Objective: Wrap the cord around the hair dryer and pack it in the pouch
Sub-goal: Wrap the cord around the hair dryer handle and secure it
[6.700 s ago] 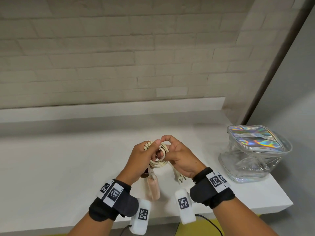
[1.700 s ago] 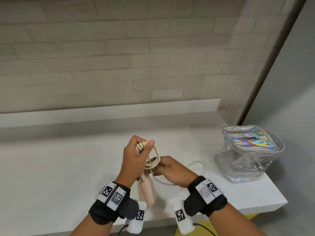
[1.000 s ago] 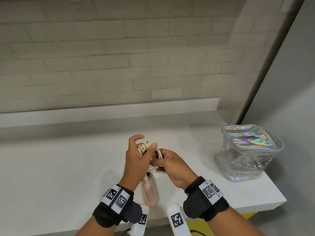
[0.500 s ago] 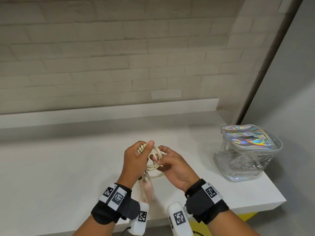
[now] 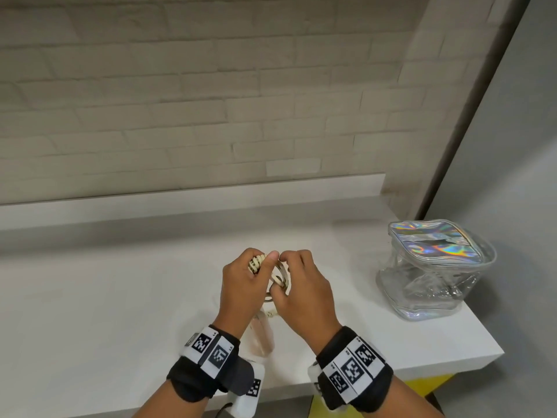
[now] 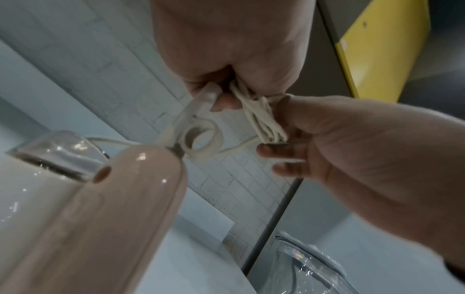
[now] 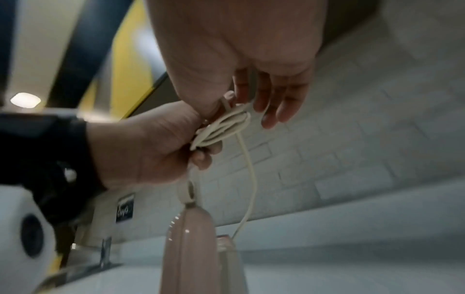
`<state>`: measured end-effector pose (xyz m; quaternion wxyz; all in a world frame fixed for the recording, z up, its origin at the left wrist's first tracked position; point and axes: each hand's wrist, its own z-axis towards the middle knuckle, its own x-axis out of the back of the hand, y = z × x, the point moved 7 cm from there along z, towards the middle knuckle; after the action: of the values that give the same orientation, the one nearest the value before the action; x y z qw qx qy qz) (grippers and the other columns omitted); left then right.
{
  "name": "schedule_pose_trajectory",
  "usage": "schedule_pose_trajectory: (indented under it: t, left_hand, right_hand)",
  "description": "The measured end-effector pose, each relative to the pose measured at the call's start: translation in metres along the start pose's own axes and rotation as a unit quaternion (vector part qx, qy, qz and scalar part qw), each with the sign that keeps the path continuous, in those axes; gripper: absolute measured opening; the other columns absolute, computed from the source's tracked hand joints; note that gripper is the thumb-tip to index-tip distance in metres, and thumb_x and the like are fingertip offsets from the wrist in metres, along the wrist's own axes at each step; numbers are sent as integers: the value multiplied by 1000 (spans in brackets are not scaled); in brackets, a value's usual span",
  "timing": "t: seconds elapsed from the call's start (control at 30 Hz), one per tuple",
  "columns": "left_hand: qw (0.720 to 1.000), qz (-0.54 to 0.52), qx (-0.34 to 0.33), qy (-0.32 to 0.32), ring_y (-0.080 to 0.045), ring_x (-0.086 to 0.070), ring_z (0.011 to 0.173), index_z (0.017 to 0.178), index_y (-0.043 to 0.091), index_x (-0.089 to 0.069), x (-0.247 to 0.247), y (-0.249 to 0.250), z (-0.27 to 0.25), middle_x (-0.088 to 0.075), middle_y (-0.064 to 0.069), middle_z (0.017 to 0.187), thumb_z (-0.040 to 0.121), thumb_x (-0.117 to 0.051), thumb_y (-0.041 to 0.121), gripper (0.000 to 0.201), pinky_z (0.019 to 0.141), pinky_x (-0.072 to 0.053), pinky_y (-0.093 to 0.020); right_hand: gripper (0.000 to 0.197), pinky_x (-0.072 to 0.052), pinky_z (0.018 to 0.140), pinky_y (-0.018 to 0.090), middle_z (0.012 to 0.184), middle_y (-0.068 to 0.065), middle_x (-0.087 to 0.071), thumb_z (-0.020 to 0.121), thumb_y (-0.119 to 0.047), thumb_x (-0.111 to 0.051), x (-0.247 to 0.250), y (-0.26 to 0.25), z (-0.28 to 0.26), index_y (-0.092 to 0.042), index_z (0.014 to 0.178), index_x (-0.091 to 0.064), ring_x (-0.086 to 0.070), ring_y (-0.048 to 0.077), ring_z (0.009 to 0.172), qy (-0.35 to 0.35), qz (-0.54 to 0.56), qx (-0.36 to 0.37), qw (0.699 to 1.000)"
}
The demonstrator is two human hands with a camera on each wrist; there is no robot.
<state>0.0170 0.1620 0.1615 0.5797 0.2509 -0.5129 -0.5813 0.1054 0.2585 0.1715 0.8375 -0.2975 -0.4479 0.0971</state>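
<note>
The cream cord [image 5: 281,276] is gathered into a small coil held above the white counter [image 5: 105,312]. My left hand [image 5: 265,262] grips one side of the coil, thumb on top. My right hand [image 5: 286,268] pinches the other side between thumb and fingers. The pink hair dryer [image 5: 262,333] hangs below the hands by its cord. In the left wrist view the cord bundle [image 6: 264,121] sits between both hands, above the hair dryer [image 6: 113,208]. In the right wrist view a loose strand drops from the cord bundle [image 7: 221,127] beside the hair dryer [image 7: 198,248].
A clear pouch [image 5: 434,273] with an iridescent top stands on the counter's right end, near the front right corner. A brick wall with a low ledge [image 5: 193,194] runs along the back. The pouch [image 6: 314,268] also shows low in the left wrist view.
The long loop of cord that lay on the counter has been wound into the coil. My right hand has risen and closed in against the left hand.
</note>
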Motion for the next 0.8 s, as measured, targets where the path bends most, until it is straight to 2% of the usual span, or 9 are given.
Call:
schedule_pose_trajectory:
  t: [0.13,0.23,0.3,0.37,0.43,0.53,0.67,0.73,0.8]
  left_hand:
    - [1000,12,-1,29,-15,-54,51,73,19,-60,1,-4,2,-60,1,57,88,-64,39,25,50,-44,-27]
    - [999,-10,13,48,-18,-55,50,74,17,-60,10,-8,8,-62,-3,59,89,-63,38,26,51,-45,-28]
    - [998,-10,19,59,-14,-50,47,74,16,-60,18,-12,13,-61,-6,59,89,-63,39,27,48,-41,-21]
    - [998,-3,25,62,-9,-50,48,73,17,-60,22,-15,17,-61,-5,60,89,-63,39,27,48,-40,-16]
    - [997,-3,34,70,-10,-54,52,73,17,-60,25,-19,20,-64,-5,62,89,-64,38,27,49,-41,-14]
    - [997,-3,36,67,-12,-57,57,74,17,-60,26,-23,24,-65,-4,65,89,-64,36,25,53,-42,-15]
    - [997,-2,45,56,-6,-57,52,77,19,-61,30,-26,28,-63,2,60,89,-63,38,22,52,-44,-16]
    - [999,-4,39,25,-6,-61,51,80,19,-61,25,-24,27,-64,1,57,89,-62,39,22,51,-46,-17]
    - [999,-2,34,8,-9,-64,51,82,20,-62,20,-23,25,-64,1,55,89,-62,40,22,49,-47,-18]
  right_hand:
    - [3,-24,46,15,69,-5,-55,74,-16,-60,13,-14,-2,-17,72,-58,-44,11,52,72,-80,42,993]
    - [18,-41,58,22,74,-2,-64,87,-23,-53,6,-3,4,-17,74,-63,-52,13,63,-95,73,-55,991]
    - [24,-45,73,29,75,4,-69,87,-22,-50,4,0,2,-15,70,-65,-61,16,75,-196,287,-136,928]
    - [28,-43,76,31,59,1,-62,89,-16,-45,6,3,-4,-13,64,-56,-64,21,80,-214,389,-177,878]
    - [27,-40,66,30,51,-4,-54,93,-20,-51,7,10,-11,-14,66,-53,-58,22,65,-214,348,-193,892]
    - [13,-38,53,24,60,-5,-54,88,-24,-64,14,23,-16,-16,78,-66,-45,14,54,-173,308,-189,916]
    - [14,-41,56,9,74,-7,-66,92,-16,-59,22,34,-19,-23,89,-71,-57,2,60,-163,220,-143,951]
    - [16,-43,55,11,79,0,-71,94,-16,-57,19,37,-20,-21,90,-72,-57,5,59,-190,229,-163,941]
    - [15,-41,51,16,74,5,-72,94,-15,-57,17,36,-21,-14,94,-72,-46,9,49,-224,365,-227,875]
